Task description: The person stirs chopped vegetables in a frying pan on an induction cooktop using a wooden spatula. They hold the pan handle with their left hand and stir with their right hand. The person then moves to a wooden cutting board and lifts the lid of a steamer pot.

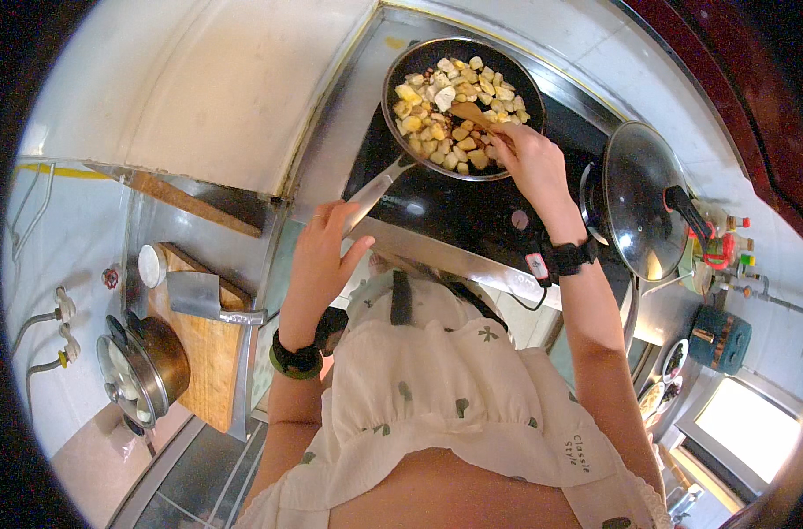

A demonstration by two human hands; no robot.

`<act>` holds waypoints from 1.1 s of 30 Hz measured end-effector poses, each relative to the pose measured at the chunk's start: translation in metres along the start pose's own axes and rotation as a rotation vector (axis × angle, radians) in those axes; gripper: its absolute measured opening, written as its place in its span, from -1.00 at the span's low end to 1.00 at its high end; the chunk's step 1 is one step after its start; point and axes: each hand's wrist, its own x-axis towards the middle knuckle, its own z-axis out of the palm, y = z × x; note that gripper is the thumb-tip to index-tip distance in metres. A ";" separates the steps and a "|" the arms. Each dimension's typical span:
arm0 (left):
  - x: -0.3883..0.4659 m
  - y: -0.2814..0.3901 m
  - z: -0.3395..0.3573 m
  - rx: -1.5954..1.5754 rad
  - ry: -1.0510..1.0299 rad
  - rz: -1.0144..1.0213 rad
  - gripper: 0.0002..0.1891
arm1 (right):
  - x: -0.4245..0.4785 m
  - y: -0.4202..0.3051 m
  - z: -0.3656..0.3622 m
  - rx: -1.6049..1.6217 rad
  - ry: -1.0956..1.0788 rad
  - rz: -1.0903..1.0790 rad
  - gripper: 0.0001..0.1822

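A dark frying pan [389,125] with a metal rim sits on the black glass cooktop [434,205]. Pale and yellowish cubes of food [467,142], with small reddish bits among them, cover much of its base. My right hand [534,165] grips a wooden spatula [471,114], whose blade is down among the cubes. My left hand [325,254] is at the end of the pan's metal handle [378,188]. That handle runs between its thumb and fingers, with the thumb spread away; I cannot tell whether the fingers touch it.
A glass lid [646,198] stands tilted at the cooktop's right, near several bottles [738,241]. A black cable [530,305] hangs at the front edge. On the left, a cleaver [193,294] lies on a wooden cutting board [210,357] beside a lidded pot [163,364].
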 end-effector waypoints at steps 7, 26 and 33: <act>0.001 0.001 -0.001 0.002 -0.012 -0.002 -0.58 | 0.010 -0.003 -0.001 0.096 0.165 -0.029 -0.79; 0.000 -0.003 0.003 -0.001 0.000 0.012 -0.57 | 0.037 -0.013 -0.005 -0.089 0.002 0.018 -0.76; 0.002 -0.005 0.006 0.013 0.004 0.019 -0.59 | 0.004 0.002 -0.031 -0.057 -0.110 0.101 -0.74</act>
